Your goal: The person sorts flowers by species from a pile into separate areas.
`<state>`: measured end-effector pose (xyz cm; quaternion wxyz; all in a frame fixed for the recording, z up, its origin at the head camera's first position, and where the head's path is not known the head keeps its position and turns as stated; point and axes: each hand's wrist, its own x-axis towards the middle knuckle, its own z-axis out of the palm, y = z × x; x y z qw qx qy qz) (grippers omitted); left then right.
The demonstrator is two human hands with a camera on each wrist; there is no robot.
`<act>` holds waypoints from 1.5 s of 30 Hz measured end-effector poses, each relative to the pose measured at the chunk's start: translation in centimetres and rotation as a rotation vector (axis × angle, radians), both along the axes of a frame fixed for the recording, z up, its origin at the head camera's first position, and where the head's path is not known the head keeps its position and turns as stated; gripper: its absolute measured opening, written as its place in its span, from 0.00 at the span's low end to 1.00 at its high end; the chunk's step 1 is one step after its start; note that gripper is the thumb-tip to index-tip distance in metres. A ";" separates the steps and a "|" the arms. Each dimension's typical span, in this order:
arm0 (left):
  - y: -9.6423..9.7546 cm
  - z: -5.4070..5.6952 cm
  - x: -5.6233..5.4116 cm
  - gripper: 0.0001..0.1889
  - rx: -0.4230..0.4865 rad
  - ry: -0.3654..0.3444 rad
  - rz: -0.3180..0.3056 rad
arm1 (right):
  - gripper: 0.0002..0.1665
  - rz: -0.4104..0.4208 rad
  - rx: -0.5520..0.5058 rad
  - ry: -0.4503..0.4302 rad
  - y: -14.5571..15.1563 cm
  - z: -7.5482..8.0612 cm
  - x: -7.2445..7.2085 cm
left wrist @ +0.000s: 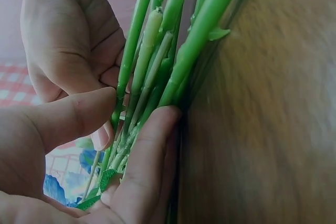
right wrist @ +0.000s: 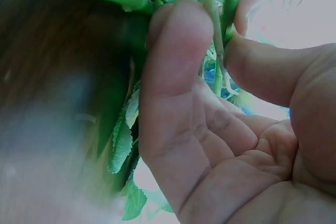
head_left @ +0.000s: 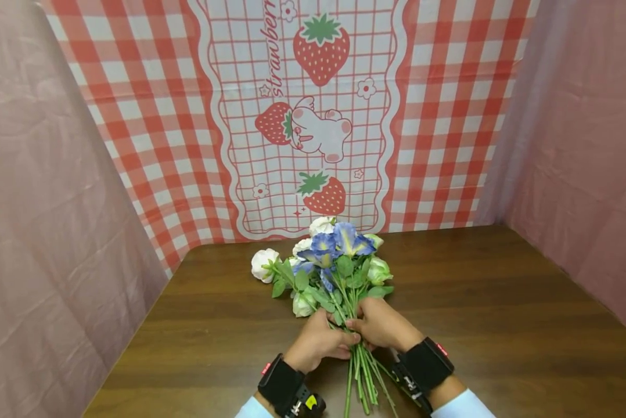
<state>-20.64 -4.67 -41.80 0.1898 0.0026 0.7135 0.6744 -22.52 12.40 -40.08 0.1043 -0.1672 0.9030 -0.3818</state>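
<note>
A bouquet (head_left: 344,264) of white roses and blue irises lies on the wooden table, blooms toward the back and green stems (head_left: 362,377) toward the person. From the left, my left hand (head_left: 323,339) grips the stem bundle between thumb and fingers. My right hand (head_left: 385,322) holds the same bundle from the right, slightly higher up. In the left wrist view the stems (left wrist: 157,61) pass between thumb and fingers close to the tabletop. The right wrist view has the right fingers (right wrist: 178,72) curled round the stems, with serrated leaves (right wrist: 122,142) beside them.
The brown wooden table (head_left: 501,325) extends on both sides of the bouquet. Behind it hangs a red checked cloth (head_left: 443,116) with strawberries. Pink curtains (head_left: 579,145) stand at the left and right. Each wrist wears a black strap (head_left: 428,366) with a camera.
</note>
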 end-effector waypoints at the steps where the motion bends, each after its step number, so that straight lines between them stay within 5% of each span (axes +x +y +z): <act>1: -0.2 0.0 0.0 0.28 -0.001 0.000 0.004 | 0.17 0.004 -0.003 0.000 -0.2 0.0 0.0; 17: -3.6 -0.1 0.0 0.27 -0.017 0.026 0.038 | 0.13 0.086 -0.102 -0.031 -2.8 -0.8 -0.9; 30: -6.3 0.5 -0.3 0.28 -0.143 0.069 0.057 | 0.16 0.070 -0.231 -0.082 -6.0 -1.5 -1.4; 42: -7.7 0.5 -0.4 0.31 -0.357 0.213 0.103 | 0.28 0.095 -0.116 0.066 -8.9 -1.7 -2.4; 45: -8.1 0.4 -0.6 0.23 -0.390 0.210 0.113 | 0.28 0.114 -0.093 0.070 -9.3 -1.4 -2.5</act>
